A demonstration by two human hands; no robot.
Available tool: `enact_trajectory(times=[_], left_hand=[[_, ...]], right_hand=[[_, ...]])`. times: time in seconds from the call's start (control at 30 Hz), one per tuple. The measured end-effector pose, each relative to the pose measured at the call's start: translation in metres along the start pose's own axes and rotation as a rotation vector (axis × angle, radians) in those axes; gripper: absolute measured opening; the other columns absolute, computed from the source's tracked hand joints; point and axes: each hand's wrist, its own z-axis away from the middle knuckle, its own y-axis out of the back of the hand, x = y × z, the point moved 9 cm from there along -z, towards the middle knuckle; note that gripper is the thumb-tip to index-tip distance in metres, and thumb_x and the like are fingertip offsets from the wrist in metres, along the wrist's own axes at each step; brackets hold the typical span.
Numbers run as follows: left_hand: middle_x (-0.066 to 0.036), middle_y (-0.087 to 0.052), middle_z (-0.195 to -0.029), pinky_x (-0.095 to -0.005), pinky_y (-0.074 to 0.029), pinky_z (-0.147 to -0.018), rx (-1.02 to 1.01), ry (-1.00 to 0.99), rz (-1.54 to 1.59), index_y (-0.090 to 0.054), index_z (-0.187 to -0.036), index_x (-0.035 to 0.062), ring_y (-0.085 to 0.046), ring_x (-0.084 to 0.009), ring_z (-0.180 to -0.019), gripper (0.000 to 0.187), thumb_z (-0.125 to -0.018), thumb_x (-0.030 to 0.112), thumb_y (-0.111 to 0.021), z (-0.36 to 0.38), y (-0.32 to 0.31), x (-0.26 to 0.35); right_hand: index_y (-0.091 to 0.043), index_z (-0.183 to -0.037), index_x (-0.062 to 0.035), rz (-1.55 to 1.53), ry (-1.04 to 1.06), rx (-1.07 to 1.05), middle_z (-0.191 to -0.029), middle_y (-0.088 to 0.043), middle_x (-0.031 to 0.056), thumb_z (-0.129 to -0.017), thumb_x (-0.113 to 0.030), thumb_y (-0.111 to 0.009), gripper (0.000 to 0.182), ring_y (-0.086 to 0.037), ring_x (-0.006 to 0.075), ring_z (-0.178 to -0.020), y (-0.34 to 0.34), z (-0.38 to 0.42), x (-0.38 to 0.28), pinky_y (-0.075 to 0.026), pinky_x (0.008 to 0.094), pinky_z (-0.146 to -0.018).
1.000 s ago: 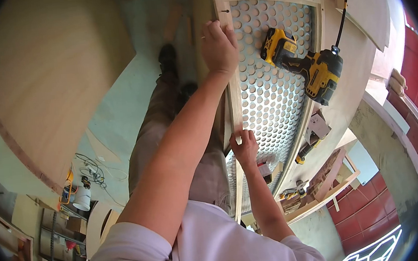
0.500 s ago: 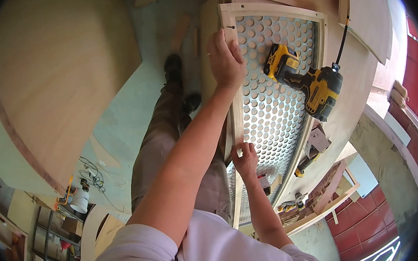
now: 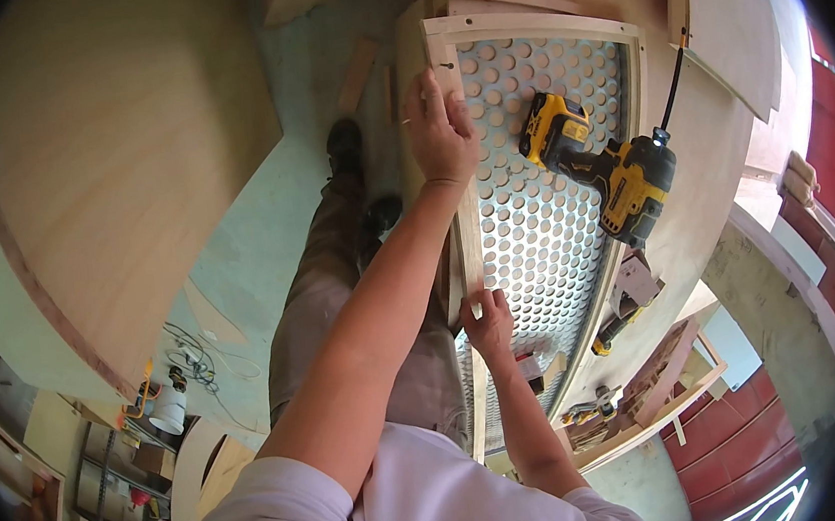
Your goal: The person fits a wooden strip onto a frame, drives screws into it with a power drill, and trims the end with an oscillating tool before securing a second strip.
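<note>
A wooden frame (image 3: 534, 24) surrounds a perforated metal sheet (image 3: 536, 239) full of round holes. My left hand (image 3: 443, 139) is closed over the frame's near rail, close to the corner. A dark screw (image 3: 446, 66) sticks out of the wood just beyond those fingertips. Farther down the same rail, my right hand (image 3: 489, 322) grips the wood with bent fingers. A yellow and black cordless driver (image 3: 620, 176) with a long bit lies across the sheet and the frame's far rail, apart from both hands.
A large curved plywood panel (image 3: 127, 168) stands at left. Another power tool (image 3: 613, 330) lies beyond the frame, near a small box (image 3: 638, 279). Cables (image 3: 196, 357) lie on the floor, with shelving (image 3: 109, 501) at lower left. Wood offcuts (image 3: 356, 73) lie near my feet.
The view has shifted slightly, so the frame and driver appear a little farther left and lower. Both hands keep their places on the rail.
</note>
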Motion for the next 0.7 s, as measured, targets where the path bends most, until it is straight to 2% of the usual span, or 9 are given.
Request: enact_trajectory(times=[0.13, 0.23, 0.27, 0.37, 0.5, 0.53, 0.63, 0.7], left_hand=[[-0.029, -0.055, -0.132, -0.0497, -0.049, -0.098, -0.006, 0.012, 0.007, -0.051, -0.141, -0.0048, -0.058, -0.0440, -0.114, 0.051, -0.101, 0.025, -0.059, 0.003, -0.005, -0.006], [-0.028, -0.056, -0.129, -0.0503, -0.048, -0.096, 0.033, -0.033, 0.050, -0.054, -0.134, -0.0054, -0.058, -0.0434, -0.110, 0.046, -0.101, 0.026, -0.060, 0.003, -0.002, -0.005], [-0.026, -0.057, -0.125, -0.0505, -0.047, -0.095, 0.034, -0.015, 0.042, -0.054, -0.127, -0.0050, -0.058, -0.0427, -0.107, 0.041, -0.101, 0.026, -0.060, 0.003, -0.004, -0.006], [-0.025, -0.058, -0.125, -0.0499, -0.046, -0.097, 0.014, -0.009, 0.060, -0.053, -0.127, -0.0046, -0.057, -0.0422, -0.109, 0.039, -0.101, 0.024, -0.060, 0.002, -0.004, -0.005], [-0.025, -0.058, -0.121, -0.0484, -0.047, -0.099, 0.000, -0.043, 0.056, -0.051, -0.125, -0.0053, -0.057, -0.0403, -0.111, 0.037, -0.102, 0.023, -0.058, 0.000, -0.006, -0.003], [-0.024, -0.058, -0.117, -0.0492, -0.047, -0.094, 0.009, 0.005, 0.111, -0.052, -0.124, -0.0038, -0.055, -0.0397, -0.111, 0.035, -0.102, 0.023, -0.058, 0.000, -0.007, -0.006], [-0.023, -0.058, -0.120, -0.0438, -0.049, -0.096, -0.048, 0.046, 0.132, -0.047, -0.127, -0.0047, -0.060, -0.0345, -0.107, 0.037, -0.105, 0.024, -0.054, 0.001, -0.012, -0.009], [-0.023, -0.058, -0.117, -0.0448, -0.051, -0.090, -0.071, 0.122, 0.234, -0.048, -0.127, -0.0048, -0.061, -0.0358, -0.103, 0.038, -0.105, 0.025, -0.055, 0.001, -0.016, -0.014]], right_hand=[[-0.062, -0.091, -0.0134, 0.007, 0.021, 0.024, -0.084, -0.058, 0.0109, -0.083, -0.017, -0.077, 0.017, -0.063, 0.0368, -0.073, 0.002, 0.000, -0.002, -0.053, 0.0497, -0.060], [-0.061, -0.089, -0.0144, -0.008, 0.007, 0.049, -0.083, -0.057, 0.0103, -0.082, -0.017, -0.077, 0.018, -0.063, 0.0360, -0.072, 0.004, 0.000, -0.001, -0.053, 0.0490, -0.057], [-0.061, -0.089, -0.0152, 0.011, 0.002, 0.070, -0.082, -0.056, 0.0097, -0.081, -0.017, -0.078, 0.019, -0.063, 0.0350, -0.071, 0.004, 0.001, 0.000, -0.053, 0.0485, -0.056], [-0.060, -0.089, -0.0152, -0.014, -0.024, 0.102, -0.080, -0.056, 0.0093, -0.080, -0.017, -0.078, 0.020, -0.063, 0.0340, -0.070, 0.009, 0.000, -0.002, -0.053, 0.0480, -0.056], [-0.062, -0.091, -0.0103, -0.031, -0.105, 0.040, -0.085, -0.060, 0.0121, -0.082, -0.019, -0.079, 0.021, -0.064, 0.0367, -0.076, 0.006, 0.002, 0.005, -0.053, 0.0484, -0.063], [-0.062, -0.091, -0.0102, -0.031, -0.111, 0.043, -0.085, -0.060, 0.0120, -0.082, -0.019, -0.079, 0.021, -0.064, 0.0366, -0.076, 0.006, 0.002, 0.005, -0.053, 0.0484, -0.063], [-0.061, -0.089, -0.0116, -0.025, -0.096, 0.056, -0.083, -0.059, 0.0107, -0.081, -0.020, -0.080, 0.022, -0.064, 0.0352, -0.072, 0.009, 0.000, 0.003, -0.053, 0.0475, -0.059], [-0.062, -0.092, -0.0119, -0.051, -0.084, -0.009, -0.084, -0.060, 0.0108, -0.080, -0.024, -0.082, 0.026, -0.064, 0.0350, -0.071, 0.008, -0.005, 0.007, -0.054, 0.0469, -0.058]])
